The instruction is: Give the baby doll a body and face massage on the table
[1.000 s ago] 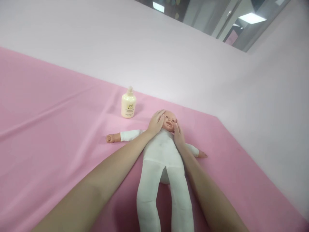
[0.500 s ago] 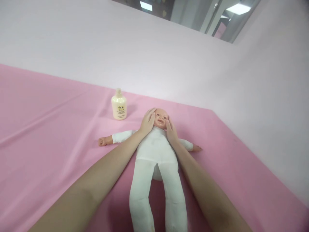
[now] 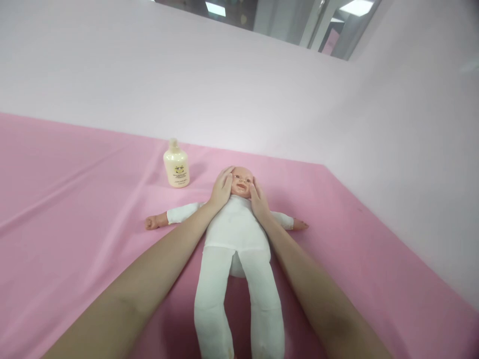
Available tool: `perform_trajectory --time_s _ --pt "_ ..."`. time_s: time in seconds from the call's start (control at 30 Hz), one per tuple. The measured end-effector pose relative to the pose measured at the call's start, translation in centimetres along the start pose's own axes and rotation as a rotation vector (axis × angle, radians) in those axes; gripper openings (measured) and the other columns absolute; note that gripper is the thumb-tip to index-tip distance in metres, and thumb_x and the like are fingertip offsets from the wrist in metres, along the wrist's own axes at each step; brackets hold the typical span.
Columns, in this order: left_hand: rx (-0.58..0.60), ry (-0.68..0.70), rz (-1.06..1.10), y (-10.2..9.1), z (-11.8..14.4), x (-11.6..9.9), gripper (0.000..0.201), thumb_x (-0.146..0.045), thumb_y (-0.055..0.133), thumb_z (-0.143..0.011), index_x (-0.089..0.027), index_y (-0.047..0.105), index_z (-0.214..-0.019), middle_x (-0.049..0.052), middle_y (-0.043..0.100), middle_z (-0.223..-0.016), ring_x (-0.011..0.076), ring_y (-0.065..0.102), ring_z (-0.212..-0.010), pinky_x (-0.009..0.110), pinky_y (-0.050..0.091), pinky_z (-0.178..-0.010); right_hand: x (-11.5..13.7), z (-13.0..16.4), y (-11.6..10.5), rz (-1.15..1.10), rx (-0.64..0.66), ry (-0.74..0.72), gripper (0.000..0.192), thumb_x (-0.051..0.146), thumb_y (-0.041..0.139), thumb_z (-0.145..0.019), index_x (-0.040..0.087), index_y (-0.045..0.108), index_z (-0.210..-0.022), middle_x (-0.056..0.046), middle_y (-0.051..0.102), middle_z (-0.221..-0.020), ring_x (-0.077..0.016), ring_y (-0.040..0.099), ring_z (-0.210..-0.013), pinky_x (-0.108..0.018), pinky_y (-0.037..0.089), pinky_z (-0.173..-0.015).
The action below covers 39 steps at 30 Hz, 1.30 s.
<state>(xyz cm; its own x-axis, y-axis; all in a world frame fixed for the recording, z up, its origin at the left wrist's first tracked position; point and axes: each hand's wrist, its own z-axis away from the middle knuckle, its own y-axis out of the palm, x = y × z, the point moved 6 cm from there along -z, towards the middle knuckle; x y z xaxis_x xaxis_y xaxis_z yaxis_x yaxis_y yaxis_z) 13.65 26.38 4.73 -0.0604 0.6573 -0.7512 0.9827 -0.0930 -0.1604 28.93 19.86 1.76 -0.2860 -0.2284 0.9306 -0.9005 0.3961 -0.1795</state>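
Note:
A baby doll (image 3: 237, 224) with a cloth body in white lies on its back, legs toward me and arms spread to the sides. Against the left side of its head rests my left hand (image 3: 221, 188), fingers stretched out and lying flat along the cheek and temple. My right hand (image 3: 259, 198) lies the same way on the opposite cheek, its fingers extended upward. Between the two palms the doll's face (image 3: 242, 182) shows. Both hands are open and touch the head without closing round it. The back of the head is hidden.
A pale yellow bottle (image 3: 176, 167) with a printed label stands upright, left of the doll's head. Pink cloth (image 3: 93, 199) with some creases covers the surface. White walls (image 3: 224, 99) rise behind and at the right, with a window (image 3: 284, 22) at the top.
The whole view has shifted a little, so doll, bottle and arms appear slightly farther left. Both hands stay on the sides of the doll's head, with hardly any visible movement against it.

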Motion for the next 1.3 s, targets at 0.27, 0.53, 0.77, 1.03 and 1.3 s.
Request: perform_trajectory --time_s 0.27,0.53,0.77,1.03,1.3 --pt "0.008 -0.001 -0.005 0.10 0.10 0.18 0.046 -0.042 0.029 -0.099 -0.018 0.053 -0.131 0.010 0.052 -0.140 0.0184 0.046 -0.133 0.040 0.031 -0.118 -0.03 0.05 -0.07 0.008 0.005 0.009 0.070 0.066 0.042 -0.088 0.028 0.037 -0.146 0.000 0.041 -0.151 -0.0210 0.035 -0.142 -0.042 0.024 -0.121" --pt "-0.004 0.014 0.002 0.23 0.05 0.51 0.046 -0.042 0.029 -0.100 -0.019 0.053 -0.131 0.009 0.053 -0.139 0.0176 0.047 -0.132 0.039 0.032 -0.118 -0.11 0.04 -0.19 0.013 0.003 0.021 0.069 0.065 0.042 -0.088 0.029 0.035 -0.146 0.001 0.041 -0.152 -0.0209 0.036 -0.142 -0.043 0.026 -0.121" --pt "-0.004 0.010 0.008 0.21 0.08 0.52 0.046 -0.043 0.030 -0.099 -0.019 0.054 -0.130 0.009 0.053 -0.139 0.0175 0.046 -0.132 0.039 0.032 -0.118 -0.07 0.15 -0.26 0.022 -0.002 0.031 0.070 0.066 0.042 -0.087 0.030 0.036 -0.146 0.001 0.040 -0.152 -0.0213 0.035 -0.142 -0.044 0.025 -0.121" --pt "-0.004 0.012 0.003 0.03 0.18 0.17 0.046 -0.043 0.030 -0.099 -0.019 0.053 -0.130 0.009 0.053 -0.139 0.0181 0.047 -0.132 0.039 0.032 -0.118 0.16 0.16 -0.14 0.027 -0.003 0.015 0.071 0.066 0.041 -0.088 0.026 0.036 -0.146 -0.001 0.040 -0.152 -0.0200 0.035 -0.142 -0.041 0.024 -0.121" --pt "0.001 0.012 -0.005 0.14 0.17 0.18 0.046 -0.043 0.030 -0.099 -0.019 0.053 -0.131 0.009 0.052 -0.139 0.0179 0.046 -0.133 0.039 0.032 -0.118 0.19 0.21 -0.16 0.012 0.008 0.022 0.071 0.066 0.041 -0.087 0.028 0.034 -0.147 0.000 0.040 -0.152 -0.0205 0.036 -0.142 -0.042 0.025 -0.121"
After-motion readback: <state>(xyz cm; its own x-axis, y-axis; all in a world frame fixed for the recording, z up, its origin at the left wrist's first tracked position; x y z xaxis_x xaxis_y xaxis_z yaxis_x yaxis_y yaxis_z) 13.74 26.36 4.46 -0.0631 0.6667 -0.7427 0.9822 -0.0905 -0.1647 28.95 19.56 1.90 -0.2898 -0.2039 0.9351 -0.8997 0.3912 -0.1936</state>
